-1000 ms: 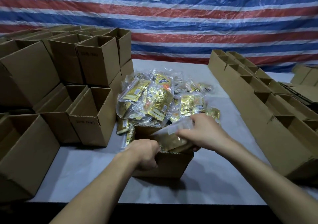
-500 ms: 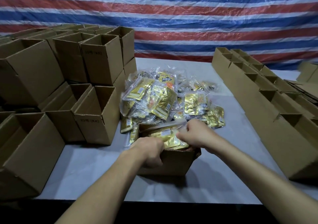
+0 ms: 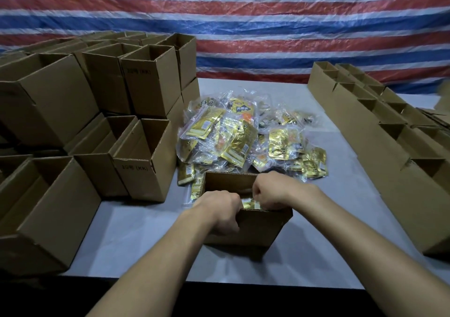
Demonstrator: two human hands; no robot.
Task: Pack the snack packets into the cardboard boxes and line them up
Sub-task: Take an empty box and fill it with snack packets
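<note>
left hand [image 3: 219, 213] grips box [image 3: 263, 227] rim; right hand [image 3: 272, 190] pinches packet [image 3: 250, 204]. Light, floppy, slippery: grab its edge.

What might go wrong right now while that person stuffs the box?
1. The packet held by the right hand sits near the rim; it may stick out or get crumpled.
2. The left hand grips only one wall of the box, which might tip or slide into the loose pile just behind it.
</note>
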